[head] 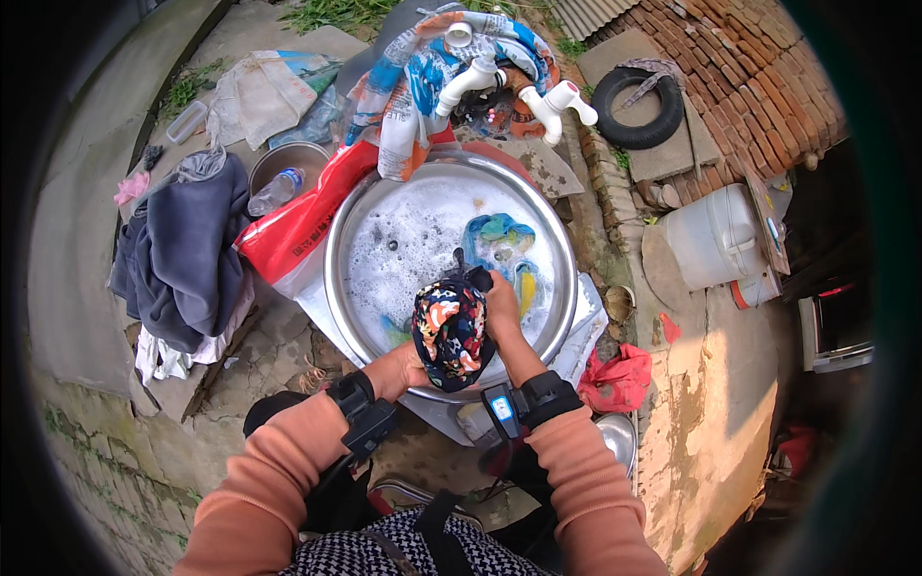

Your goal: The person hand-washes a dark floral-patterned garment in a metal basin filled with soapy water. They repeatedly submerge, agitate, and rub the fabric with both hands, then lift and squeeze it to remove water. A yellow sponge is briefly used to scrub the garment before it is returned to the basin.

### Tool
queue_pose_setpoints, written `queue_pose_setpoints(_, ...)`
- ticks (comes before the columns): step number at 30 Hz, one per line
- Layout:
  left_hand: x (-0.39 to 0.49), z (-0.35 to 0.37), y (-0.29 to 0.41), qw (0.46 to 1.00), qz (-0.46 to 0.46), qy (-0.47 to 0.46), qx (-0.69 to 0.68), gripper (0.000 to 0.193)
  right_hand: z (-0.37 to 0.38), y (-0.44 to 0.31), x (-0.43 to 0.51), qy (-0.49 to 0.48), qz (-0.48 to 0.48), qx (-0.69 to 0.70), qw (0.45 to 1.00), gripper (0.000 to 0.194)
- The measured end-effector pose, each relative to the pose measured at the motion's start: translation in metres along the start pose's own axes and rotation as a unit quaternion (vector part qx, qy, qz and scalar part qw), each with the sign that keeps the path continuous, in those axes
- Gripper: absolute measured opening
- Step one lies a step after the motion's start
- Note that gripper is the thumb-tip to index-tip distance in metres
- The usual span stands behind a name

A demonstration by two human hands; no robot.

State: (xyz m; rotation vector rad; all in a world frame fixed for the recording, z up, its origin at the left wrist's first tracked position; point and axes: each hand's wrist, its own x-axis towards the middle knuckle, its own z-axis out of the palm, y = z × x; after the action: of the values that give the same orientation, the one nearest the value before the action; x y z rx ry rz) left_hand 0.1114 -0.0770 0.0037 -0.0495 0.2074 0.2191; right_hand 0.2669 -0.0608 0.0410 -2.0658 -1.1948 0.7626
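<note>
A round metal basin (333, 284) in front of me holds sudsy water (403, 216). Over its near part I hold a bunched dark cloth with a floral print (450, 331). My left hand (405, 371) is at the bundle's lower left, its fingers mostly hidden by the fabric. My right hand (502, 309) grips the bundle's right side, close to a plain black part of the cloth. Blue and green wet fabric (497, 229) with a yellow patch (527, 291) lies in the suds on the right.
Two white plastic taps (551, 108) rise beyond the basin, beside a printed cloth (403, 93). At left are dark grey clothing (191, 252) and a metal bowl (288, 155) with a plastic bottle (277, 191). A red cloth (616, 378), a tyre (605, 108) and a plastic container (709, 234) stand right.
</note>
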Motion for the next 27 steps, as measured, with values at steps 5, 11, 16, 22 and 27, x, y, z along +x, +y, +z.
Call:
queue_pose_setpoints(5,-0.007,0.009,-0.003,0.992,0.120,-0.038,0.002,0.037,0.016,0.005,0.001,-0.009,0.048,0.110,0.993,0.025)
queue_pose_setpoints(11,-0.005,-0.006,0.006,0.989,0.104,-0.103,-0.003,0.038,0.006,-0.008,-0.004,-0.070,0.073,0.026,0.995,0.038)
queue_pose_setpoints(16,0.006,0.012,0.015,0.991,0.126,-0.041,-0.003,0.031,-0.035,-0.005,-0.011,-0.155,0.124,0.379,0.904,0.059)
queue_pose_setpoints(22,-0.019,0.047,0.006,0.987,0.104,-0.117,-0.033,0.031,-0.016,0.021,-0.039,-0.118,0.242,0.652,0.709,0.057)
queue_pose_setpoints(27,-0.034,0.052,-0.008,0.995,0.037,-0.032,-0.083,0.029,-0.004,0.011,-0.034,-0.180,0.012,0.798,0.575,0.053)
